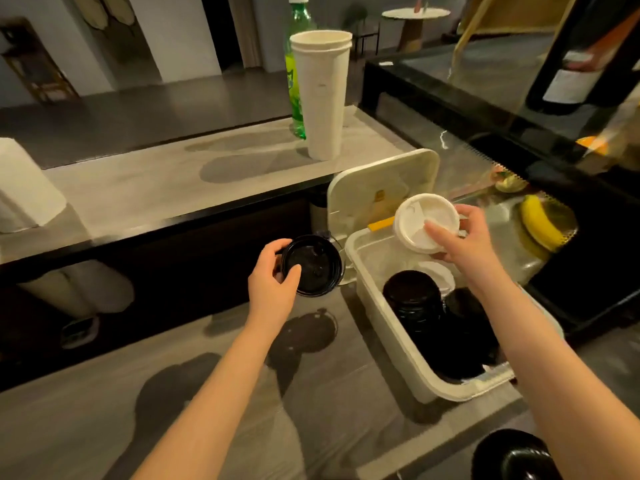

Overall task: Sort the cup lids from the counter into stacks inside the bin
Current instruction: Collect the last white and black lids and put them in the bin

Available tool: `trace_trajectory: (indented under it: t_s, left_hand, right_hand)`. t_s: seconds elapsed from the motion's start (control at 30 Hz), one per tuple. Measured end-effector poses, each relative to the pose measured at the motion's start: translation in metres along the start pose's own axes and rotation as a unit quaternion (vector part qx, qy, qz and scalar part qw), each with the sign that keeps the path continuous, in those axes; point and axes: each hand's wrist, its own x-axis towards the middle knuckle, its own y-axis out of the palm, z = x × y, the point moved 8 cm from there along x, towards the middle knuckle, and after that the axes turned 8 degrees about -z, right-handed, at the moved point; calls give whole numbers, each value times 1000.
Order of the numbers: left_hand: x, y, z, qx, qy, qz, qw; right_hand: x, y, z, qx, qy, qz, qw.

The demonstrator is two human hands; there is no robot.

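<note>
At the near edge, low on the right, a black round object (512, 455) sits on the tabletop (173, 403); it may be more lids, but I cannot tell. Further in, the white bin (388, 327) stands on the tabletop with its hinged cover (381, 181) raised behind. Inside the bin there is a stack of black lids (412, 299), a second dark stack (464, 313) beside it, and a low white stack (438, 273) toward the back.

The left hand (273, 285) is closed around a black lid (311, 265), thumb on one edge and fingers on the other, just left of the bin. The right hand (467, 237) pinches a white lid (420, 221) by its rim and holds it tilted above the back of the bin.

The step in hand seems to be the placing of each lid on its own colour. To do it well, the white lid should be turned flat and lowered straight over the white stack, so that it nests and does not slide off. The black lid should then go on the black stack, centred, because this stack is tall and could lean.

Far behind, paper cups (322, 98) and a green bottle (298, 81) stand on the upper counter.
</note>
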Motion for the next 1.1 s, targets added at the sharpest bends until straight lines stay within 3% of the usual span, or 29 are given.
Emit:
trace_trajectory:
  t_s: [0.1,0.2,0.33,0.43,0.6,0.77,0.93,1.1]
  left_hand:
    - [3,22,-7,10,2,0,1000]
    - [3,42,-12,18,0,2,1000]
    - [0,56,-15,27,10,4,1000]
    - [-1,58,-16,36,13,5,999]
    - [2,54,-16,45,4,-16,999]
    - [-2,56,-14,50,-3,-20,999]
    - [-6,56,-11,62,-16,-29,998]
    - [-7,59,-12,58,-24,-34,997]
  right_hand:
    - [41,-11,-8,-113,-4,35,993]
    - [69,-6,-9,-243,-27,128,961]
    - [88,13,-27,-429,-15,293,854]
    - [90,20,-47,-496,20,350,795]
    - [87,25,-67,-510,24,364,779]
    - [71,28,-62,-529,-81,327,779]
    - [59,22,-64,-491,-82,364,787]
    - [50,24,-65,-520,-165,342,765]
